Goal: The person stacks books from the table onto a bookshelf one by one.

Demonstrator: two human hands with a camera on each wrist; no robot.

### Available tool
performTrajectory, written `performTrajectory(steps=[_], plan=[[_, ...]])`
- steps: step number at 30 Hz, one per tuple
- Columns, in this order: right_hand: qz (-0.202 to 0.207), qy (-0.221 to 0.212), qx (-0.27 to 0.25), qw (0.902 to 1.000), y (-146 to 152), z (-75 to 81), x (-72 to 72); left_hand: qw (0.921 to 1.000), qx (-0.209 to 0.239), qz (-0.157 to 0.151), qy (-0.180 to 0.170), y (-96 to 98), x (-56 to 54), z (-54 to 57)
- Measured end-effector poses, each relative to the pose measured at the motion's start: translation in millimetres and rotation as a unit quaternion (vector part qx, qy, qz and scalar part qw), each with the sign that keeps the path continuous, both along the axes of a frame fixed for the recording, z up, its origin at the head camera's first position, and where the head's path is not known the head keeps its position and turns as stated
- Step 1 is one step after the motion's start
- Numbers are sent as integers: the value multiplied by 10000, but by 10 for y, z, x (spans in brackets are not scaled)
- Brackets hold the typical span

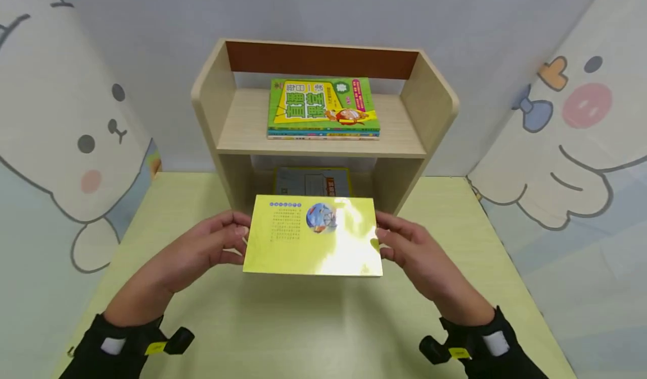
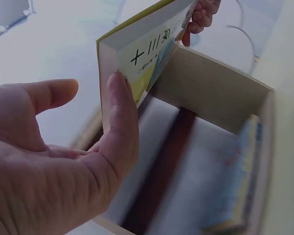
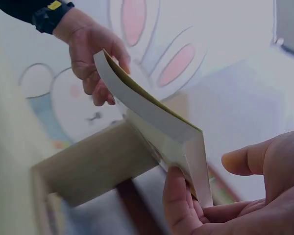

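A yellow book (image 1: 298, 250) with a round picture and a block of small print on its upper face is held level in front of a wooden shelf. My left hand (image 1: 212, 247) grips its left edge, and my right hand (image 1: 411, 250) grips the right. In the left wrist view, the left fingers (image 2: 118, 112) bend against the printed underside, while the thumb stands off the book. On the other side, the right fingers (image 3: 179, 200) support the book's underside and edge. There too the thumb is apart from it.
The two-tier wooden shelf (image 1: 437, 101) stands at the back of the pale yellow table (image 1: 283, 334). Several stacked books (image 1: 323, 104), a green one on top, lie on its upper tier. A greyish book (image 1: 313, 181) is partly visible on the lower tier.
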State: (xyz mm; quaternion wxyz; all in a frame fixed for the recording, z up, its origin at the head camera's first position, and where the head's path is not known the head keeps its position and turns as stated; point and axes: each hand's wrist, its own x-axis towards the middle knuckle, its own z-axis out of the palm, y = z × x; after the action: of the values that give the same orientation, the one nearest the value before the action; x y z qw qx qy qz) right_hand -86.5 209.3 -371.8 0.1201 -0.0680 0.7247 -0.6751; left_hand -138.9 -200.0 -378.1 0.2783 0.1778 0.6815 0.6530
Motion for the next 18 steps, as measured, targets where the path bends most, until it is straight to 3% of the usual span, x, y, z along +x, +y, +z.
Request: performTrajectory(steps=[5, 10, 13, 16, 18], plan=[[197, 786, -344, 9961, 105, 588, -205, 9981, 291, 148, 519, 14, -123, 610], [173, 730, -607, 9953, 103, 1071, -725, 9933, 643, 594, 756, 130, -428, 1073], [-88, 451, -310, 9985, 68, 1212, -1109, 9908, 574, 999, 711, 276, -625, 1229], [-340, 213, 124, 9991, 17, 1254, -1429, 9873, 549, 1312, 705, 423, -785, 1283], [-466, 98, 327, 9983, -44, 1270, -1599, 9855, 505, 1351, 894, 498, -873, 1296]])
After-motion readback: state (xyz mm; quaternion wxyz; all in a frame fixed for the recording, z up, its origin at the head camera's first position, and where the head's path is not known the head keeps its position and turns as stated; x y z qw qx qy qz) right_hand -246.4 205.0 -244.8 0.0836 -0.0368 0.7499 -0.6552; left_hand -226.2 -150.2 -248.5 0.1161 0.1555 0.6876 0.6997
